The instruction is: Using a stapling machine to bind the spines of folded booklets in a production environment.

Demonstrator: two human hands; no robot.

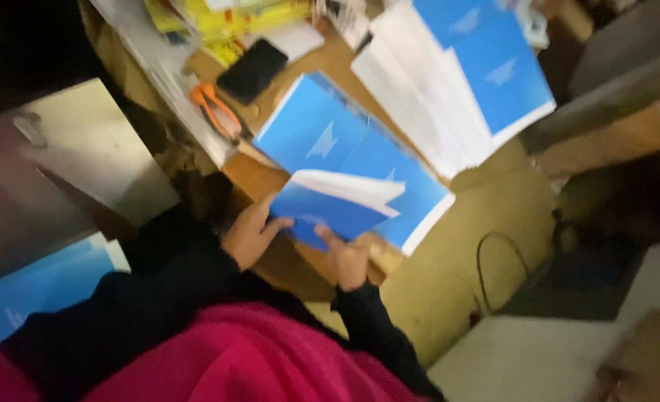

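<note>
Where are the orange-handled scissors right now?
In the head view, the orange-handled scissors lie upper left of centre on the desk, beside the black phone and left of the blue booklet stack.

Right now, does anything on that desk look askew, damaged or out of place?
Nothing looks damaged. The blue booklet stack under both hands lies skewed and fanned, its lower corner past the desk edge. The left hand and right hand hold the top booklet, bent partly open. Orange scissors lie among loose papers.

- The thin blue paper booklet (337, 205) lies on the stack of blue booklets (359, 149), between the left hand (252, 234) and the right hand (348, 257).
- The orange-handled metal scissors (214, 110) lie left of that stack.
- The flat black phone (253, 69) lies just behind the scissors.
- The fanned pile of white-edged blue booklets (456, 82) lies to the stack's right.
</note>
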